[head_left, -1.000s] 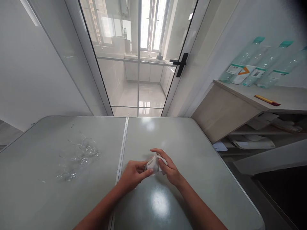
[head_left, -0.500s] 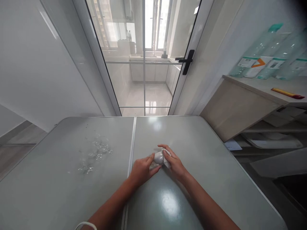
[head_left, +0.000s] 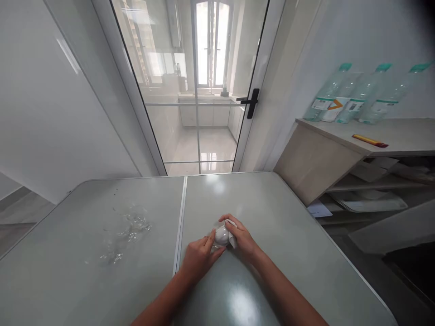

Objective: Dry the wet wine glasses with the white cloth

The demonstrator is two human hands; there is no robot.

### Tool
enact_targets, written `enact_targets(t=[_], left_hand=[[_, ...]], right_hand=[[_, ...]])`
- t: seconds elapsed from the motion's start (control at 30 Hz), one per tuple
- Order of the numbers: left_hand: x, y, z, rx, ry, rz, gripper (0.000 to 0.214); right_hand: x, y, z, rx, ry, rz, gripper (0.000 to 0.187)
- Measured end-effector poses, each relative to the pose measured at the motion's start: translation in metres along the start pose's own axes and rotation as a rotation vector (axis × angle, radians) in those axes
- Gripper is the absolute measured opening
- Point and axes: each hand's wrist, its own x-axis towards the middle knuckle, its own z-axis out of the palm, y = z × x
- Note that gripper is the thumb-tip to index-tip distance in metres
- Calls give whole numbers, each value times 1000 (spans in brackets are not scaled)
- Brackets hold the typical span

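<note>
Both my hands meet over a grey table [head_left: 278,235], just right of its centre seam. Between them is a small white crumpled wad, tissue or cloth [head_left: 222,235]. My left hand [head_left: 199,257] pinches its left side with thumb and fingers. My right hand [head_left: 243,237] curls over its top and right side, covering much of it. The wad sits at or just above the tabletop; I cannot tell whether it touches.
A puddle of spilled water [head_left: 127,231] lies on the table's left half. Behind the table stands a glass door [head_left: 200,90] with a black handle [head_left: 249,102]. At right, a wooden shelf unit [head_left: 316,158] carries several plastic bottles [head_left: 353,93] and a yellow-red pen [head_left: 369,141].
My hands have stayed together on the white wad and squeezed it into a tighter ball. The view shifted as my head moved.
</note>
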Motion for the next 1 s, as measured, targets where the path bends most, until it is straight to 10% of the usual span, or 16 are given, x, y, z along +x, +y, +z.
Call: enact_targets(t=[0.27,0.53,0.83,1.0], left_hand=[[11,11,-1,-761,-441,-544,56],[17,-10,-15,-1066,-777,-755,55],[9,14,-13,-850,-579,-564,60],[7,3,-11,-450,-336,-200,58]], right_hand=[[-7,-16,-14,7,-155,-49,31],[-19,-9,-21,-341,-246,-375,30],[-9,-6,-15,-116,-209,-179,31],[-8,-11,-9,-147,-140,-96,32]])
